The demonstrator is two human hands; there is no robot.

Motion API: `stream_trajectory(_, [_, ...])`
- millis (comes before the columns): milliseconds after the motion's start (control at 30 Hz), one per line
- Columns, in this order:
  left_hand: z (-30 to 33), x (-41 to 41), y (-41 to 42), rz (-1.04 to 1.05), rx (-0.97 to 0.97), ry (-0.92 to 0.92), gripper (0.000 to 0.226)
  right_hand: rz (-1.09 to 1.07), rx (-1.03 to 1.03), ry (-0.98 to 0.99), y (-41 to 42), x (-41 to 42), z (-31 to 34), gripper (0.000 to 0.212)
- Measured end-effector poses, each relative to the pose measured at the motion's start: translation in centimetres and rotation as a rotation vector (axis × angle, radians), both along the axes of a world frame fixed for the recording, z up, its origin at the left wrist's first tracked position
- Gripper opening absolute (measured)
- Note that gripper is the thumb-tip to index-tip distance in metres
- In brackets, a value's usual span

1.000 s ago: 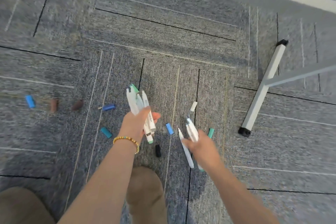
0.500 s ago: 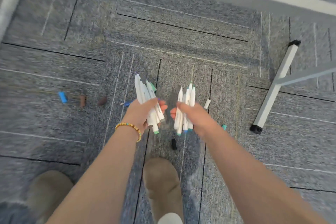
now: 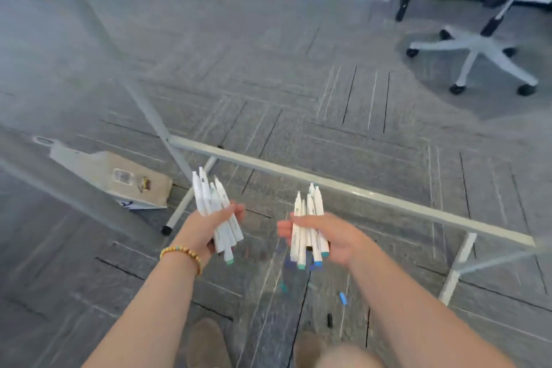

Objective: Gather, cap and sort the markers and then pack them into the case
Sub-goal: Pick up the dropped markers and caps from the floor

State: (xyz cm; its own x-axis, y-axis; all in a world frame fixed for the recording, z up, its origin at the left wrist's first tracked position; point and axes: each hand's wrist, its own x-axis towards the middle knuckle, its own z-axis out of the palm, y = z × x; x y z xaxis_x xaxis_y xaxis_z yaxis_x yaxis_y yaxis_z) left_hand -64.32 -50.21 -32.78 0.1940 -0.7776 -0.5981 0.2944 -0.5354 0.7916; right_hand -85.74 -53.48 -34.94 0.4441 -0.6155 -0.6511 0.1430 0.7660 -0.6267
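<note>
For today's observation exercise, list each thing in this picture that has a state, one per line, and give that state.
left hand: grips a bunch of white markers.
left bunch of markers: held upright, fanned, several ends uncapped.
right hand: grips a second bunch.
right bunch of markers: held upright, teal and blue caps at the bottom ends.
blue cap: loose on the carpet.
black cap: loose on the carpet.
paper bag: lying on its side.

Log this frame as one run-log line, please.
left hand: grips bundle of white markers | right hand: grips second white marker bundle | loose blue cap and black cap on grey carpet | case: unseen
</note>
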Motion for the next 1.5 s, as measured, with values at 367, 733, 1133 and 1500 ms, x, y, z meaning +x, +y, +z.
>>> stream_trajectory(367, [25.4,11.0,17.5,0.331,-0.361,-0.195,0.01,0.194,-0.424,-0.194,12.3,15.7,25.5,0.012])
stream_trajectory(733, [36.5,27.3,39.3,0.672,-0.498,-0.606,0.016,0.422,-0.763,-0.181,29.5,38.1,37.2,0.011])
stream_trajectory(1133, [34.3,46.8,45.9,1.072,-0.312,-1.141,0.008,0.258,-1.195,-0.095,36.8,62.3,36.4,0.011])
stream_trajectory(1500, [29.1,52.8,44.6,0.665,0.355,-1.503,0.04,0.492,-1.443,0.321,35.6,71.0,31.5,0.016])
